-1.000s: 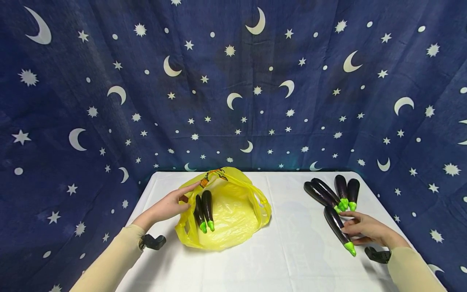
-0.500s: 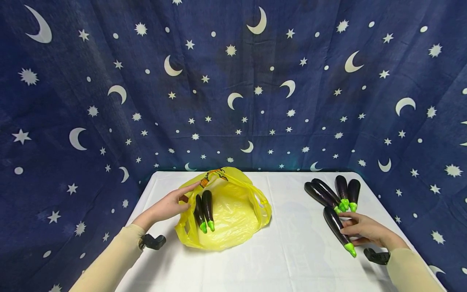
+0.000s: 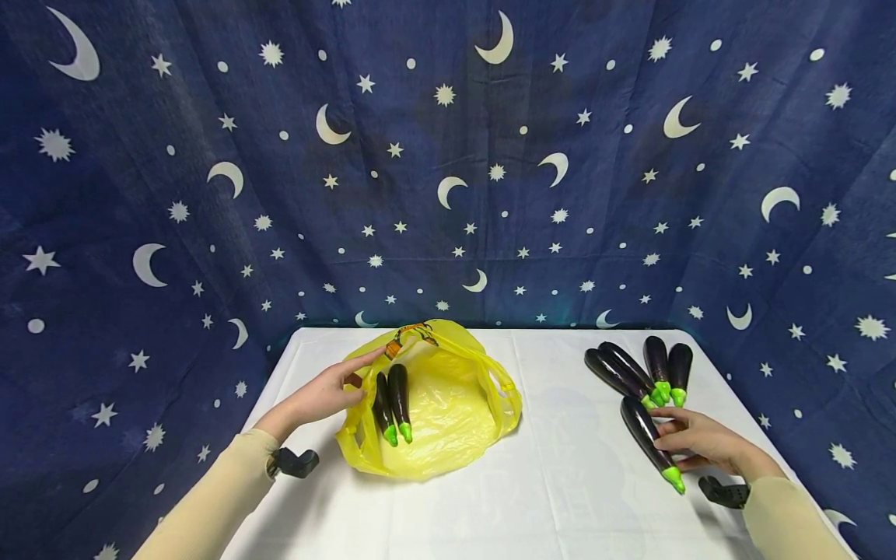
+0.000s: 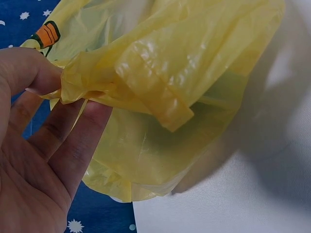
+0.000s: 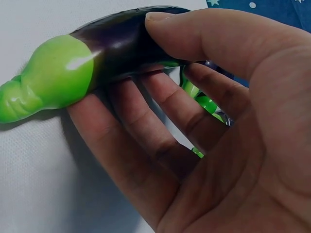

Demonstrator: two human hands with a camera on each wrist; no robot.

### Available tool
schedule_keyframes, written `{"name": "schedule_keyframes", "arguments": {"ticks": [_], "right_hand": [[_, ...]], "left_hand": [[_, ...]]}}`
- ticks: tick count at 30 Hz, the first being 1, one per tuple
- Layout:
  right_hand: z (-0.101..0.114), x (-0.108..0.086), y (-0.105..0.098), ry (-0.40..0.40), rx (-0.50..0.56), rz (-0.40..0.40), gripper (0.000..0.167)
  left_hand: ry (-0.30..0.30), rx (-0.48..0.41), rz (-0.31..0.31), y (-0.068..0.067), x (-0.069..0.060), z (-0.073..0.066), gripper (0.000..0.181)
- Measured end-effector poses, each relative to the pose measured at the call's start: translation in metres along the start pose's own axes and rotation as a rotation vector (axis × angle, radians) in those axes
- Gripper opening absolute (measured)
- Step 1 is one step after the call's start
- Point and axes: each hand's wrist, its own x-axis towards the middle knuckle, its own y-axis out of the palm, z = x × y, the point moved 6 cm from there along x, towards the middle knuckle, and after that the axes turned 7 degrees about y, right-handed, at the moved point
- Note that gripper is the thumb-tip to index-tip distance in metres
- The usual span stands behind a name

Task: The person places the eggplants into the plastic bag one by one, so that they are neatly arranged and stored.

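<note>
My left hand (image 3: 327, 395) pinches the left rim of a yellow plastic bag (image 3: 448, 420), thumb on the film in the left wrist view (image 4: 160, 73). The bag lies with its mouth spread, and two dark eggplants (image 3: 399, 397) with green ends rest inside at its left. At the right, my right hand (image 3: 707, 439) holds another eggplant (image 3: 644, 435) by its side; in the right wrist view the thumb lies over the dark body (image 5: 126, 41) and the fingertips touch its other side. Its green end (image 5: 53, 73) points away from the others, over the white cloth.
Several more eggplants (image 3: 616, 373) lie in a group behind my right hand, near the table's back right corner. A white cloth covers the table (image 3: 553, 467). A dark blue curtain (image 3: 490, 194) with moons and stars stands behind and at both sides.
</note>
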Motion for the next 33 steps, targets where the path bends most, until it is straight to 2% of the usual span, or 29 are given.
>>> {"name": "schedule_keyframes", "arguments": {"ticks": [4,9,26,33], "right_hand": [[-0.001,0.002,0.002,0.007,0.013,0.008,0.083],[0.007,0.005,0.007,-0.025,0.020,0.020,0.085],[0.065,0.017,0.046,-0.212,0.091,0.134,0.083],[0.095,0.021,0.074,-0.295,0.150,0.239,0.078]], "left_hand": [[0.020,-0.004,-0.001,0.000,0.000,-0.002,0.079],[0.017,-0.022,0.003,0.001,0.001,-0.002,0.080],[0.011,0.005,0.001,0.001,0.001,0.000,0.078],[0.009,0.004,0.000,0.001,0.002,-0.001,0.077]]}}
